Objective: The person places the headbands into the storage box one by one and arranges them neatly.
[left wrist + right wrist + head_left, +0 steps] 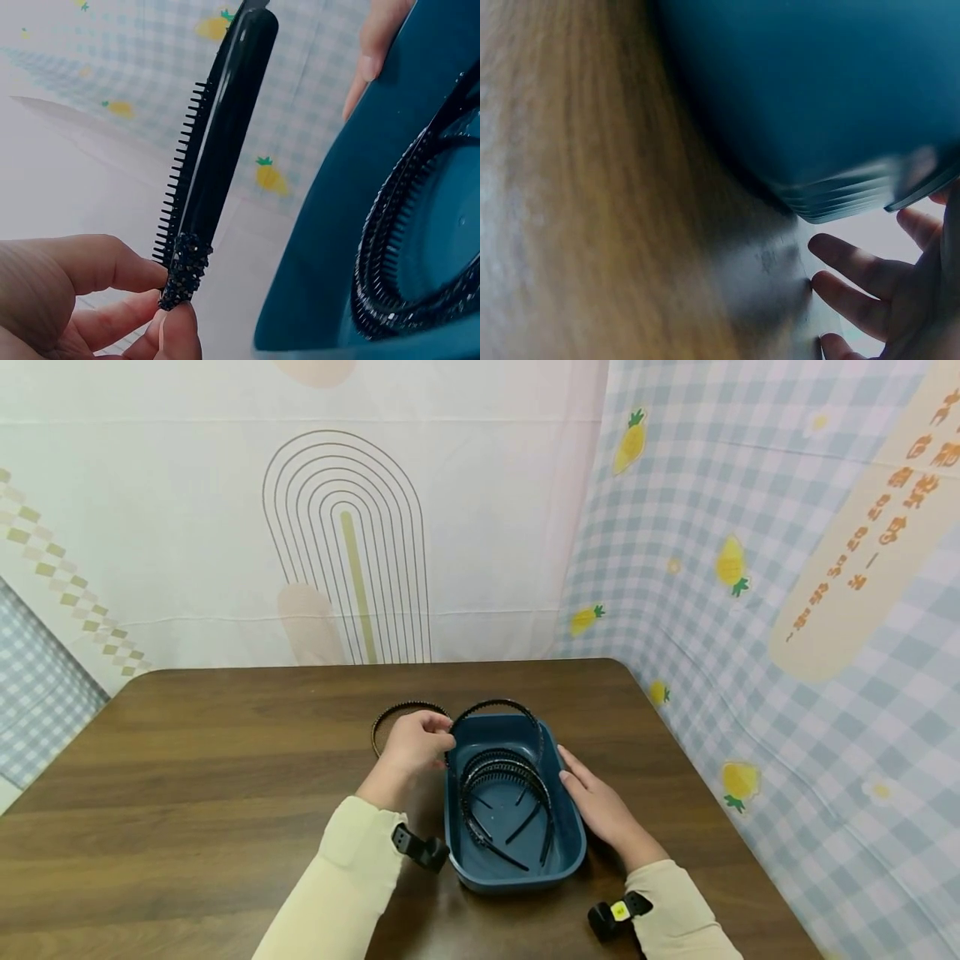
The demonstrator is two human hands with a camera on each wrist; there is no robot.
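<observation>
My left hand (pixel 411 752) is at the left edge of a blue plastic basket (pixel 517 881). In the left wrist view, its thumb and fingers pinch the beaded part of a black toothed headband (pixel 232 127). From the head view, two headband arcs meet those fingertips, one left of the basket and one over its far end; I cannot tell which is gripped. Several black headbands (pixel 375 247) lie nested inside the basket. Against the basket's right side rests my right hand (pixel 600 806), fingers extended; the right wrist view has them spread beneath the rim.
The basket stands on a brown wooden table (pixel 225 793) near its right part. A white patterned cloth (pixel 495 527) hangs behind, and a blue checked cloth (pixel 690 635) hangs along the right. Black wrist cameras (pixel 611 920) are strapped on both sleeves.
</observation>
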